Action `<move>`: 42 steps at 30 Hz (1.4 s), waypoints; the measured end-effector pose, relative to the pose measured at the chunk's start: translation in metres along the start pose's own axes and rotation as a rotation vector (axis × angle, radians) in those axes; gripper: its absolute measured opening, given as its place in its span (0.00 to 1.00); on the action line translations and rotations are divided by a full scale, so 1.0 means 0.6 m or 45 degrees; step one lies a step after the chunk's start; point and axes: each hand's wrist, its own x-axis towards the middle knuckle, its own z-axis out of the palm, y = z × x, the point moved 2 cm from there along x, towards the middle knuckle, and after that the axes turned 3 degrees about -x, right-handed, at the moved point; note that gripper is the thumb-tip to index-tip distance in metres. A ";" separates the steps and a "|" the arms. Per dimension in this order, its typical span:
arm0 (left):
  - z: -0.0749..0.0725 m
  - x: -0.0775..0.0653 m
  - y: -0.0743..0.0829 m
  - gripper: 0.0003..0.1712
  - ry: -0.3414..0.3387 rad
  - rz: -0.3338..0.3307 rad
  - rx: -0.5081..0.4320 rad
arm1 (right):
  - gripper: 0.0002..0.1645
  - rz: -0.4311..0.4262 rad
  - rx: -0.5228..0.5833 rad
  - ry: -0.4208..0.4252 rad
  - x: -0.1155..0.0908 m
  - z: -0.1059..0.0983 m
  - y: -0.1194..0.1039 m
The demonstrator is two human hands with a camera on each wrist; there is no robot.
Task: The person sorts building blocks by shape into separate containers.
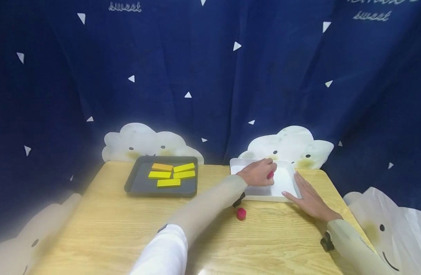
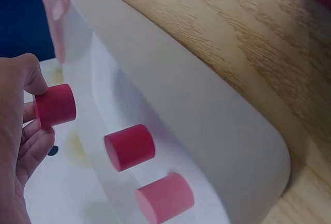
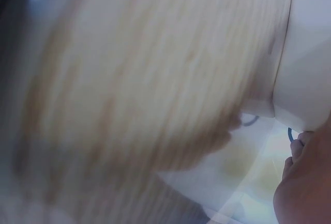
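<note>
My left hand is over the white tray and pinches a red cylinder between thumb and fingers. Two more cylinders lie inside the tray in the left wrist view, a red cylinder and a pink cylinder; the left hand hides them from the head camera. With its fingers straight, my right hand rests along the tray's right wall, thumb at the front right corner. Another red cylinder stands on the table in front of the tray.
At the left of the wooden table sits a dark grey tray holding several yellow blocks and an orange block. A navy curtain with cloud shapes hangs behind the table's far edge.
</note>
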 end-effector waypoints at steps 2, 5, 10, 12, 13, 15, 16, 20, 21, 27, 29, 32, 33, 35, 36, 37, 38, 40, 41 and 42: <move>0.006 0.004 -0.001 0.08 -0.001 0.005 0.019 | 0.67 0.004 -0.001 -0.003 0.000 0.000 0.000; 0.017 0.010 -0.003 0.08 0.001 0.021 0.048 | 0.68 0.012 -0.003 -0.001 0.001 0.001 0.001; 0.039 0.016 -0.009 0.08 -0.030 0.033 0.105 | 0.67 -0.002 0.000 0.002 0.000 0.000 -0.002; 0.044 0.017 -0.011 0.08 -0.041 0.020 0.106 | 0.67 -0.005 0.000 0.003 0.000 0.000 -0.003; 0.047 0.018 -0.012 0.08 -0.044 0.012 0.101 | 0.67 -0.003 0.000 0.003 0.000 0.000 -0.003; 0.050 0.019 -0.013 0.08 -0.055 -0.005 0.096 | 0.67 0.001 -0.004 0.002 0.000 -0.001 -0.003; 0.051 0.020 -0.014 0.08 -0.061 -0.013 0.096 | 0.67 0.002 -0.007 0.002 -0.001 -0.001 -0.003; 0.057 0.022 -0.016 0.08 -0.087 -0.030 0.107 | 0.67 0.009 -0.003 -0.001 -0.001 -0.003 -0.004; 0.058 0.023 -0.017 0.08 -0.093 -0.033 0.108 | 0.68 0.011 -0.002 -0.001 -0.001 -0.003 -0.005; 0.062 0.025 -0.015 0.08 -0.120 -0.059 0.096 | 0.67 0.003 -0.002 -0.003 -0.002 -0.005 -0.006; 0.064 0.025 -0.015 0.08 -0.135 -0.074 0.093 | 0.67 -0.001 -0.002 -0.004 -0.003 -0.005 -0.006; 0.066 0.026 -0.013 0.07 -0.144 -0.084 0.097 | 0.66 -0.008 -0.001 -0.002 -0.004 -0.006 -0.006; 0.067 0.027 -0.013 0.07 -0.144 -0.084 0.102 | 0.66 -0.010 0.001 -0.002 -0.004 -0.006 -0.006; 0.068 0.028 -0.012 0.07 -0.139 -0.084 0.105 | 0.66 -0.013 -0.005 0.000 -0.004 -0.006 -0.005; 0.068 0.028 -0.012 0.07 -0.134 -0.083 0.104 | 0.66 -0.012 -0.006 -0.001 -0.004 -0.006 -0.004; 0.068 0.028 -0.012 0.07 -0.129 -0.080 0.108 | 0.66 -0.011 -0.011 -0.001 -0.003 -0.005 -0.004; 0.067 0.028 -0.012 0.07 -0.122 -0.078 0.110 | 0.66 -0.010 -0.012 -0.002 -0.003 -0.005 -0.003; 0.066 0.027 -0.011 0.08 -0.106 -0.069 0.115 | 0.66 -0.007 -0.018 -0.005 -0.003 -0.005 -0.002; 0.066 0.026 -0.011 0.08 -0.095 -0.061 0.117 | 0.66 -0.006 -0.017 -0.005 -0.003 -0.005 -0.002; 0.065 0.026 -0.011 0.08 -0.084 -0.051 0.126 | 0.67 -0.003 -0.015 -0.008 -0.003 -0.005 -0.002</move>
